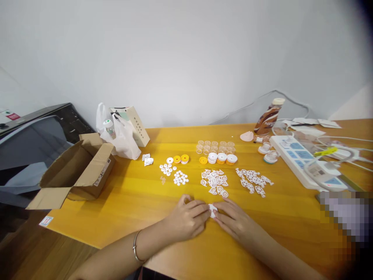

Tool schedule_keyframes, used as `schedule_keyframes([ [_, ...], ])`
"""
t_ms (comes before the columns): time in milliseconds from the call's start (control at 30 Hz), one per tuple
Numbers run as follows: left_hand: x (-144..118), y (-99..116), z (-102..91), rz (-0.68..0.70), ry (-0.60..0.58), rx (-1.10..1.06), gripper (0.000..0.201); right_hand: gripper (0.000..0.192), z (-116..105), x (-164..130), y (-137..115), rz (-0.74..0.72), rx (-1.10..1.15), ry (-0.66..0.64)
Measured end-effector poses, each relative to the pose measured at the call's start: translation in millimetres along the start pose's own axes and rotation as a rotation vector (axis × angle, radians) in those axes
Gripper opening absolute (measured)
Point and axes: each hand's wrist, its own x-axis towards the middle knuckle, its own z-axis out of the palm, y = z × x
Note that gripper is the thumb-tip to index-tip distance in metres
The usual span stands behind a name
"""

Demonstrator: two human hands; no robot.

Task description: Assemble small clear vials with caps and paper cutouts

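Note:
Between my two hands, just above or on the wooden table [140,210], is a small white round plastic part [213,210]. My left hand [189,217] grips its left edge, fingers curled. Fingertips of my right hand [234,219] close on its right edge. Beyond the hands lie a pile of white cut-out wheel-like pieces [215,178] and a second group of them [252,179]. To the left are small white caps [181,178], white discs with raised centres [166,169] and tiny springs or clips [163,179], too small to make out.
Clear plastic cups [215,147] stand in rows behind orange and white round lids [221,158]. An open cardboard box [93,171] and a white plastic bag [125,138] are on the left. A bottle [268,116] and a power strip [303,161] with cables stand right.

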Motion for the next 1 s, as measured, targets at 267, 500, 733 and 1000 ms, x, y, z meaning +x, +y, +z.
schedule_keyframes([
  [267, 3, -5, -4.1, -0.081, 0.097, -0.070, 0.025, 0.021, 4, -4, 6, 0.055, 0.106, 0.060],
  [500, -8, -75, -20.4, -0.531, 0.232, -0.074, 0.019, 0.015, -3, 3, 1, 0.181, 0.194, 0.055],
  [733, -13, -96, -17.8, -0.548, 0.093, -0.072, 0.018, 0.017, -7, 7, -3, 0.237, 0.229, -0.011],
  [1000, -13, -98, -10.0, -0.492, 0.139, -0.119, 0.017, 0.016, -6, 6, -1, 0.223, 0.257, -0.006],
])
